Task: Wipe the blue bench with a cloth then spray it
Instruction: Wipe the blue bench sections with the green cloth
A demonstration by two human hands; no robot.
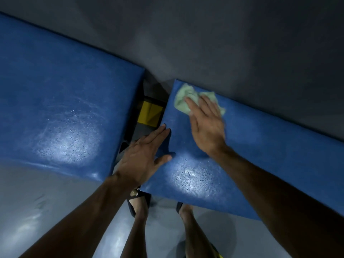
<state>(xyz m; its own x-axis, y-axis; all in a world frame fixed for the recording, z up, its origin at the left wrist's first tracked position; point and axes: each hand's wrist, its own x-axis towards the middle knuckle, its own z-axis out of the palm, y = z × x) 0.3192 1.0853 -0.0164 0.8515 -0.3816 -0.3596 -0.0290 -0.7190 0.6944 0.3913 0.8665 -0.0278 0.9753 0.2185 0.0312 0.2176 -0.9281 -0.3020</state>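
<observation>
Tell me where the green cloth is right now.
In the head view, the green cloth lies on the far left corner of the right blue bench, pressed flat under the right hand, next to the gap between the benches.

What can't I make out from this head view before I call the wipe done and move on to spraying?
- Spray bottle: not in view anywhere.
- Cloth: partly covered by the right hand, which is motion-blurred.
- Right bench pad: far end cut off by the frame's right edge.
- Gap between pads: dark; the yellow object there is unidentifiable.
- Left hand hides the pad's near-left edge.
</observation>
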